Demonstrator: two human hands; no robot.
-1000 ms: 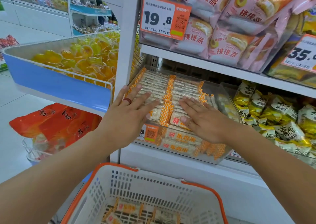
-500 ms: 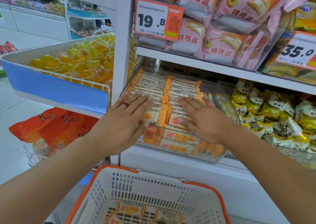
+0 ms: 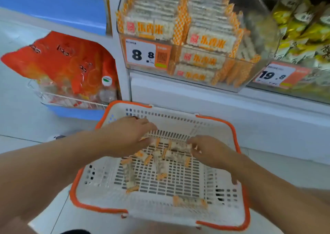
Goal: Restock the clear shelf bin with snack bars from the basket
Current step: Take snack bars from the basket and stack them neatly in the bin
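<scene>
We see both hands inside the white basket [image 3: 230, 164] with its orange rim. The left hand [image 3: 130, 135], at 10 o'clock, curls its fingers onto a snack bar; the right hand [image 3: 210, 151], at 2 o'clock, pinches another. Loose snack bars [image 3: 160, 166] lie mid-floor, one by the 6 o'clock wall. The clear shelf bin [image 3: 237, 89] stands at 12 o'clock, stacked nearly full.

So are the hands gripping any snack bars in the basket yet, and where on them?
Both hands are down on the bars. The left hand touches one bar's orange end; the right hand curls onto the end of a bar. Motion blur hides whether either grip is closed.
</scene>
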